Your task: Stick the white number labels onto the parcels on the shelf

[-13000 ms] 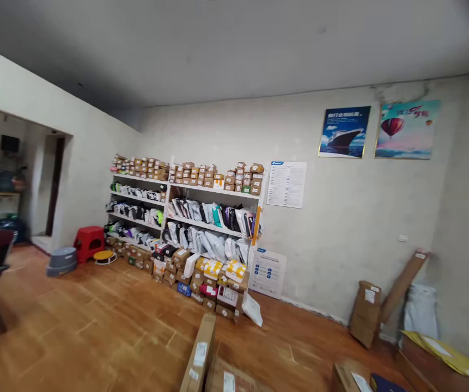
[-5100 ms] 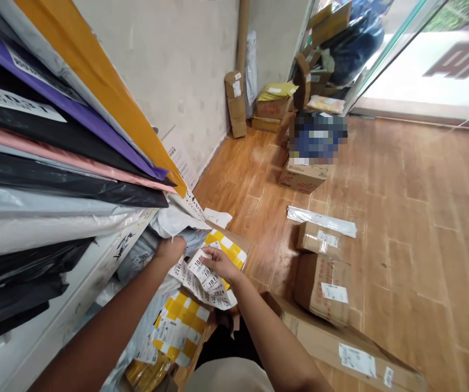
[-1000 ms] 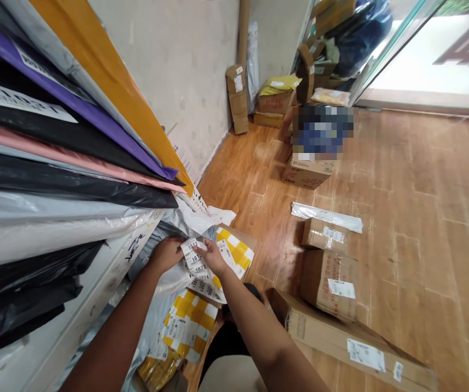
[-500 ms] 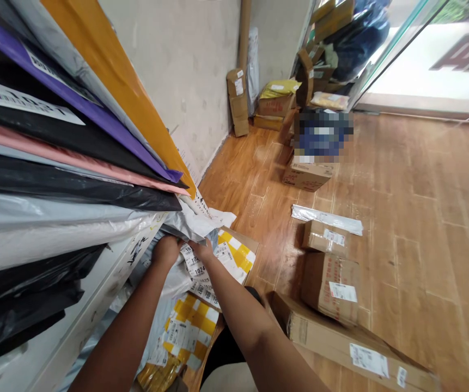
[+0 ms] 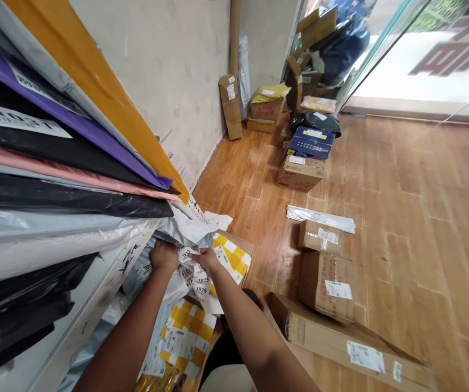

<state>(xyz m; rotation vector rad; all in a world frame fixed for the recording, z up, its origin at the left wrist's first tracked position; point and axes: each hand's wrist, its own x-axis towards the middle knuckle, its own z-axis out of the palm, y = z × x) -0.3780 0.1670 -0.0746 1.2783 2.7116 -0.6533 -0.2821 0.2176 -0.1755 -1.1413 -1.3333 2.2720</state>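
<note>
Low beside the shelf, my right hand pinches a strip of white number labels, which hangs below it in loose folds. A label reading 1013 shows between my two hands. My left hand is closed at a grey plastic mailer bag; its fingertips are hidden, so what it grips cannot be told. Under and around the strip lie more parcels, among them a yellow-and-white checked package and another checked parcel to the right.
At left a shelf holds stacked mailer bags, with an orange one at its edge. Several cartons stand on the wooden floor to the right, including a long carton. Further parcels line the wall near the glass door.
The view has shifted slightly. My hands are a little further apart, and the label 1013 now shows between them. The label strip has moved and refolded under my right hand.
</note>
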